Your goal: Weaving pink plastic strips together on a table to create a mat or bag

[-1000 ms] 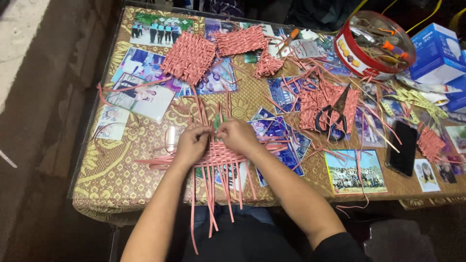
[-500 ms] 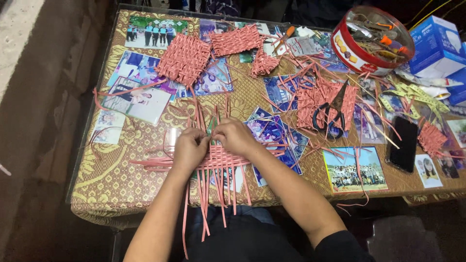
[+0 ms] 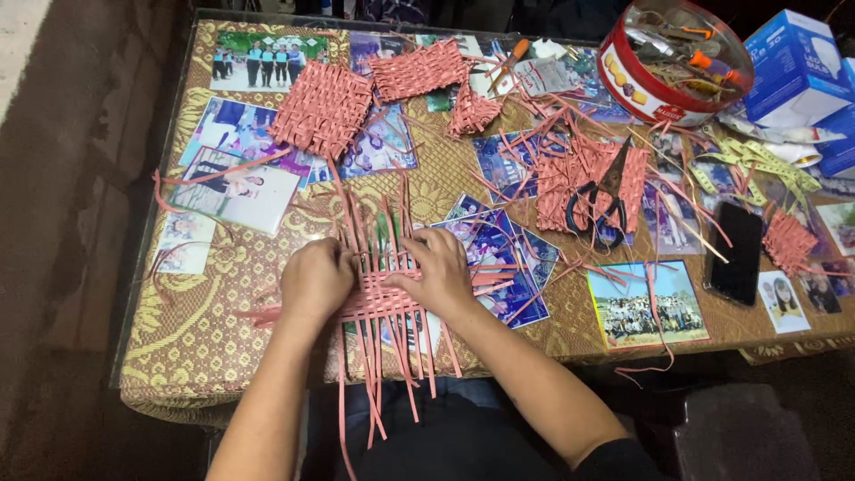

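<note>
Both of my hands rest on a half-woven mat of pink strips [image 3: 381,305] at the table's near edge. My left hand [image 3: 316,278] presses down on the mat's left side, fingers curled over the strips. My right hand [image 3: 439,272] lies on the right side, fingertips pinching strips near the middle. Loose strip ends stick out above my hands and hang over the table edge below them.
Finished pink woven squares [image 3: 322,107] [image 3: 419,69] lie at the back. Black scissors [image 3: 598,201] sit on another woven piece [image 3: 570,178]. A red round tin of tools [image 3: 674,60], blue boxes [image 3: 793,62], a black phone [image 3: 736,252] and photos under glass [image 3: 647,305] fill the right side.
The view has shifted slightly. My hands stay on the mat, the fingers of my right hand working a little along the strips.
</note>
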